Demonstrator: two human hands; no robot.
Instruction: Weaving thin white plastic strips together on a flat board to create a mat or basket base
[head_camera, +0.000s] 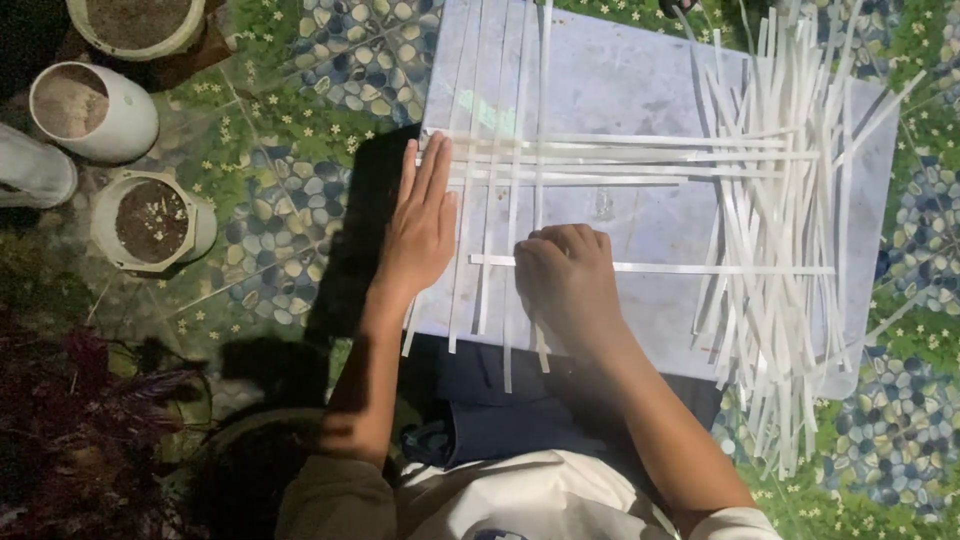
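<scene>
Pebble-patterned floor mat (330, 60), 3 plant pots (95, 110)

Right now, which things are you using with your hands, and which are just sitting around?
In use:
left hand flat on the upright strips
right hand at the crosswise strip
pale board under them

Sitting around:
loose strip pile
three white pots
pebble-print floor

Both forearms are bare; behind the hands, a pale cream shirt (530, 500) sits over dark navy trousers (520, 410).
</scene>
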